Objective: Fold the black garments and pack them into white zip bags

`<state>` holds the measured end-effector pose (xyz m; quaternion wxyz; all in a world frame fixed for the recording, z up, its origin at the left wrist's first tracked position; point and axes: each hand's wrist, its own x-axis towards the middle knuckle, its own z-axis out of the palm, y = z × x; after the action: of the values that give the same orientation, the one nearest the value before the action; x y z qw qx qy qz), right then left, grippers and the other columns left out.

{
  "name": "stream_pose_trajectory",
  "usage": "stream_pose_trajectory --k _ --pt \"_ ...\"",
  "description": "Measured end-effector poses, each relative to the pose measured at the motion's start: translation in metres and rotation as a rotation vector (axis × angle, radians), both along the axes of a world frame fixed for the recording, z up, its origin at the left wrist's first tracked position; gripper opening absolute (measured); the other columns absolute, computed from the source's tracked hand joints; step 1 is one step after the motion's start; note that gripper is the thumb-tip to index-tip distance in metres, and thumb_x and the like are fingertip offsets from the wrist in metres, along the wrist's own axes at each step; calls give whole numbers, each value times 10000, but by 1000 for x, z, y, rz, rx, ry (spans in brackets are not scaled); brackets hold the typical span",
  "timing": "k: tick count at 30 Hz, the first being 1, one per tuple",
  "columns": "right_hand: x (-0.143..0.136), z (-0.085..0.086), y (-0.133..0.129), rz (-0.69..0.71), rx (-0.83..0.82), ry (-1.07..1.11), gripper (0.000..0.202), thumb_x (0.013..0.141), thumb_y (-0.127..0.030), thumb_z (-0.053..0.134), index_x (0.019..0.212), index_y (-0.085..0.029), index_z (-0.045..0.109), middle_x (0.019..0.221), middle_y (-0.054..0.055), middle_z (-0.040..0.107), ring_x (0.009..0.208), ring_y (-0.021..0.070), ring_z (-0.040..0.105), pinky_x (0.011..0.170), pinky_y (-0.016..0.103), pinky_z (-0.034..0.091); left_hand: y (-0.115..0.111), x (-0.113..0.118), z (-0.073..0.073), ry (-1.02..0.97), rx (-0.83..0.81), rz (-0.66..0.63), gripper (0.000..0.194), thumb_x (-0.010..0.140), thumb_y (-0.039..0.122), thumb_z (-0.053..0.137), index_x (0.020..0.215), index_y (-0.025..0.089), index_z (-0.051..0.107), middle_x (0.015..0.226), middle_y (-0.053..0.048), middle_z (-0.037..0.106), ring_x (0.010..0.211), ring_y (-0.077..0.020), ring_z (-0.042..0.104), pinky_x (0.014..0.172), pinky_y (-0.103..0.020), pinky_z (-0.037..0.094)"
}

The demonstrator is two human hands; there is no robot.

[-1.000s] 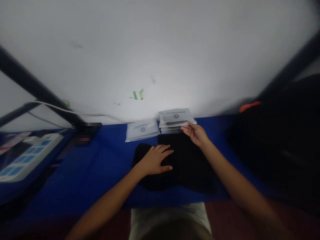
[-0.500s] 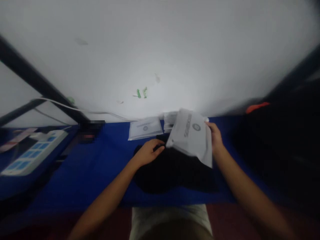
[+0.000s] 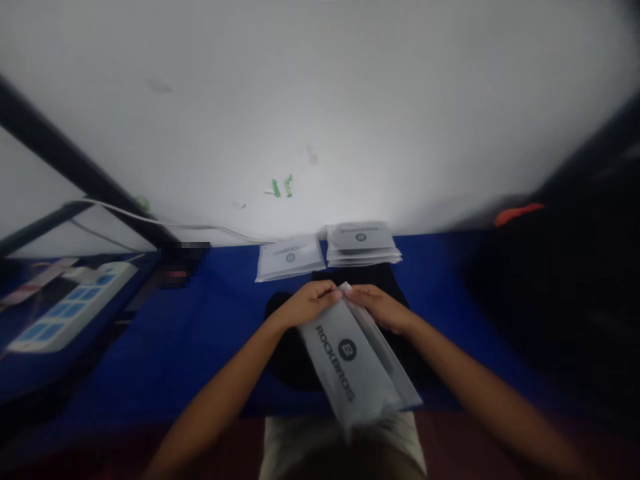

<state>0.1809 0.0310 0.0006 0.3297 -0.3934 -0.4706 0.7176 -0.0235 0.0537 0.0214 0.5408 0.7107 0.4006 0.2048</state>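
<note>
Both hands pinch the top end of a frosted plastic bag (image 3: 345,367) printed "ROCKBROS" with a round logo. My left hand (image 3: 313,301) grips its upper left edge, my right hand (image 3: 377,305) the upper right, with the fingertips almost meeting. The bag slants down toward me, its lower end over the table's front edge. Beneath it lies a black cloth item (image 3: 285,363), partly covered by the bag and hands; its exact kind does not show.
Behind my hands sit a stack of similar bags (image 3: 363,243) and, to its left, another bag (image 3: 290,259) lying flat on the blue tabletop (image 3: 215,320). A white power strip (image 3: 75,307) is at the left, with a white cable (image 3: 200,225) along the wall. Something dark fills the right side.
The bag, held up by my right hand alone before, has come down and toward me and turned. My left hand has moved from the black cloth onto the bag. The stack behind is uncovered.
</note>
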Motion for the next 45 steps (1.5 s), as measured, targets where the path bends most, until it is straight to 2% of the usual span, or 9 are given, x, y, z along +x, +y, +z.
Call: stream_pose_trajectory --k 4,8,13,19,22,33,36,40,45 --pt "0 0 4 -129 311 -214 401 850 -547 606 720 -172 549 651 -49 477 592 94 436 542 210 354 -2 5 -11 -1 169 41 331 931 468 468 780 177 511 722 33 495 662 -112 474 598 -208 375" --pt "0 -2 7 -145 447 -275 360 873 -514 577 761 -171 578 715 -23 515 674 124 471 623 241 386 -6 11 -16 8 261 45 305 959 411 421 769 184 491 734 36 484 688 -112 471 632 -212 366" --pt "0 1 6 -125 448 -281 353 864 -482 590 707 -169 546 658 -37 475 609 106 430 574 232 348 -1 5 -13 42 320 97 317 942 409 443 735 180 516 699 32 497 665 -119 473 612 -216 359" --pt "15 13 4 39 402 -274 352 851 -454 620 670 -178 498 562 -68 436 483 68 396 470 198 311 27 -42 -10 -53 251 446 334 855 486 541 728 177 548 645 26 515 576 -120 452 526 -211 356" --pt "25 16 5 166 325 -309 314 865 -438 603 708 -187 498 517 -79 459 399 62 402 402 184 302 35 -62 -12 -92 164 537 359 820 522 589 745 171 566 617 33 518 528 -106 437 494 -205 344" --pt "39 28 6 421 330 -367 251 886 -342 575 704 -173 538 492 -67 512 425 68 476 444 183 392 30 -62 -4 -101 165 518 363 808 520 615 715 173 563 590 33 509 511 -101 434 461 -191 340" --pt "38 26 7 361 306 -297 231 880 -372 609 783 -164 579 585 -43 574 467 74 529 462 189 441 29 -62 -3 -126 127 530 386 797 543 630 718 172 561 585 35 517 495 -98 438 457 -193 340" --pt "33 23 8 171 361 -113 296 884 -389 629 1095 -188 578 841 5 649 566 85 593 481 198 484 26 -56 -4 -161 66 481 411 791 567 643 727 171 554 589 37 520 495 -92 445 463 -190 346" --pt "27 20 8 213 377 -133 253 857 -356 669 1033 -176 642 830 5 633 642 103 592 519 204 496 18 -45 -5 -184 24 406 398 815 554 626 732 172 552 604 36 526 502 -88 459 472 -190 359"
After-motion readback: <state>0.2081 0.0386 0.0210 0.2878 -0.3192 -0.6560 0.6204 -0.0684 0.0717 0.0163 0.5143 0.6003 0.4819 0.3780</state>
